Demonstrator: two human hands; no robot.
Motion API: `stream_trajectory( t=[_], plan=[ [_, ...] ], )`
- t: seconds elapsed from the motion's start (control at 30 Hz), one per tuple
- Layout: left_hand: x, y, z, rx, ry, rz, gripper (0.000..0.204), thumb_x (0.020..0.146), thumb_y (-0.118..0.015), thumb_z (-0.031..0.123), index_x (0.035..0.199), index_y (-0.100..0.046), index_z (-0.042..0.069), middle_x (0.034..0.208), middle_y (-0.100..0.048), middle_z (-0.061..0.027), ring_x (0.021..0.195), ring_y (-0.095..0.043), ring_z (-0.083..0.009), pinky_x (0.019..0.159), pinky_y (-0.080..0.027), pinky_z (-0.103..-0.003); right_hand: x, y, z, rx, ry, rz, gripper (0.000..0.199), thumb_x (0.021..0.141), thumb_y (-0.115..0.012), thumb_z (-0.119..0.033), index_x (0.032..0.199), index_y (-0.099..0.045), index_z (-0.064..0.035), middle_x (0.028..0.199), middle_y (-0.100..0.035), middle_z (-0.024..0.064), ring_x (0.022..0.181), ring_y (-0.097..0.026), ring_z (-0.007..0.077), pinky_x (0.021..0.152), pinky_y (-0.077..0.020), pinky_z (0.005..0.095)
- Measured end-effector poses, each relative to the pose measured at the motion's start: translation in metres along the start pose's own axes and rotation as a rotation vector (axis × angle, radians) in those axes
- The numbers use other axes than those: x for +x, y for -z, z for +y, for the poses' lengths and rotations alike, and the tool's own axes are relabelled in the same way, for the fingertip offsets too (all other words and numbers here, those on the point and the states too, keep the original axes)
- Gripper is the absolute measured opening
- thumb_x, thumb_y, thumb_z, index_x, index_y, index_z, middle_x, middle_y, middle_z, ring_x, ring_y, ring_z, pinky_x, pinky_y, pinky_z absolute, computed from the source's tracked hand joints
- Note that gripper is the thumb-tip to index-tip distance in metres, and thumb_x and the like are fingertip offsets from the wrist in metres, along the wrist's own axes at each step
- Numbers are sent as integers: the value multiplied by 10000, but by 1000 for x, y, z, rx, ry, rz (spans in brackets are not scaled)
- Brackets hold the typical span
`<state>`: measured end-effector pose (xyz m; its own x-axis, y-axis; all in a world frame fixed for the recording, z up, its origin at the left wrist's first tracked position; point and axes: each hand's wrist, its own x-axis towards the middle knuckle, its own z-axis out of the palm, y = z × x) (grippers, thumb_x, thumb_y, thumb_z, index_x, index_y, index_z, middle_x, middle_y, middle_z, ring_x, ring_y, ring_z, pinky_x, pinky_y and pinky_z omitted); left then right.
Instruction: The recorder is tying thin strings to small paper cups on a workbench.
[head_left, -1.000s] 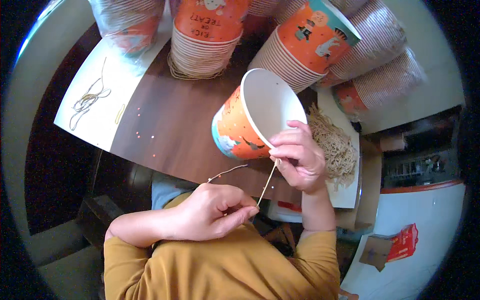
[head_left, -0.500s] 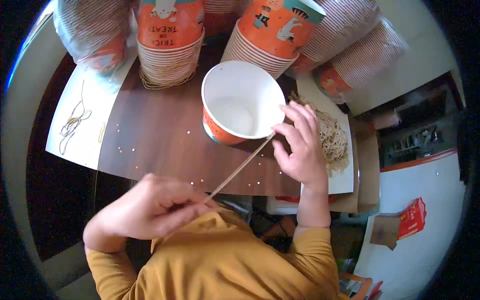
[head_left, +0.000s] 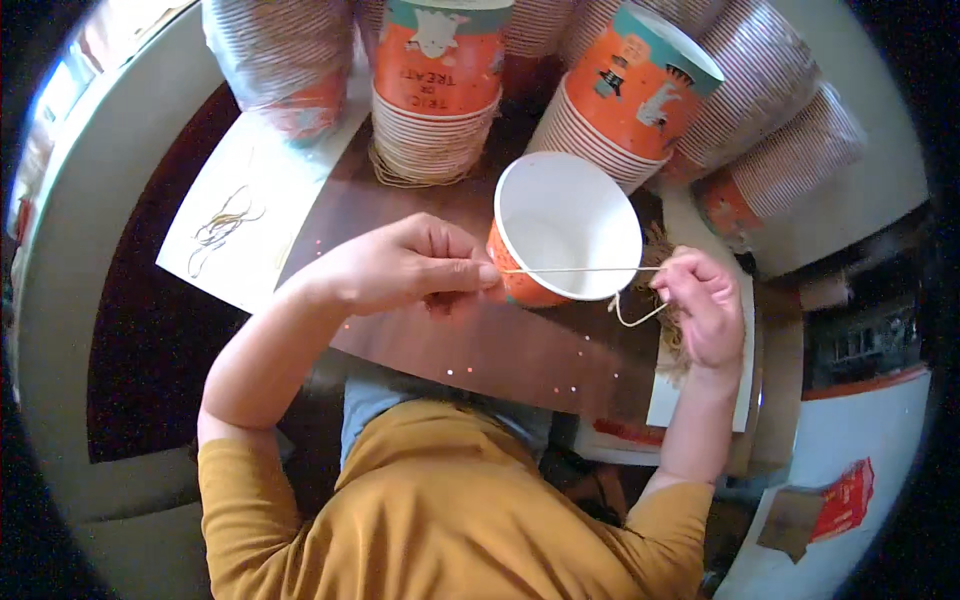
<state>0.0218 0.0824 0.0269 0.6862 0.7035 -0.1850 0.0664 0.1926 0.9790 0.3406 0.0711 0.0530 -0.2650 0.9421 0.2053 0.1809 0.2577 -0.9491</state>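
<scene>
An orange paper tub with a white inside stands at the middle of the table, its mouth tipped toward me. A thin pale cord runs taut across the near side of its rim. At the tub's left, my left hand pinches one end of the cord between thumb and fingers. My right hand is closed on the cord just right of the tub. A slack loop of cord hangs below the taut stretch, between the tub and my right hand.
Stacked orange paper tubs and another stack stand behind, beside bagged stacks. A few cords lie on a white sheet at left. A cord pile sits at right, partly hidden by my right hand.
My left hand has come up from near my body to the tub's left side. My right hand has moved off the rim and closed on the cord, now stretched across the tub. The view has shifted.
</scene>
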Motion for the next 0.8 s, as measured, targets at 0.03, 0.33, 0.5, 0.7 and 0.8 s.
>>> stream_trajectory(
  t=[0.03,0.33,0.5,0.7,0.8],
  plan=[
    [-1,1,-4,2,2,11,286,957,-572,278,887,-667,18,665,-611,4,573,-547,-66,524,-432,-221,3,7,5,-10,5,21,143,870,-577,-86,768,-639,-8,739,-592,2,675,-490,59,619,-377,213],
    [-3,3,-15,-123,181,21,328,959,-562,336,844,-666,47,686,-606,26,603,-530,-52,571,-426,-205,17,-16,4,-910,234,250,101,783,-611,-18,699,-561,10,783,-544,86,722,-523,200,697,-423,326],
    [11,-7,-1,-40,122,-32,361,959,-559,355,810,-654,40,657,-580,26,557,-490,-53,532,-398,-214,21,-55,-12,-558,453,-54,667,739,-716,-134,1319,-421,15,1234,-504,206,1166,-505,328,1012,-397,408],
    [14,-17,11,46,68,-68,326,969,-538,333,866,-665,51,662,-597,13,586,-527,-56,559,-418,-206,32,-92,-5,289,-234,-554,593,855,-671,-32,1362,-367,21,1138,-548,86,1041,-580,145,910,-470,272],
    [9,-6,-3,-204,134,-47,295,966,-545,305,951,-666,36,714,-639,-1,637,-570,-64,606,-446,-208,31,-80,-3,81,-241,-496,282,878,-656,-62,1137,-582,19,956,-630,33,874,-584,70,747,-476,213]
  ],
)
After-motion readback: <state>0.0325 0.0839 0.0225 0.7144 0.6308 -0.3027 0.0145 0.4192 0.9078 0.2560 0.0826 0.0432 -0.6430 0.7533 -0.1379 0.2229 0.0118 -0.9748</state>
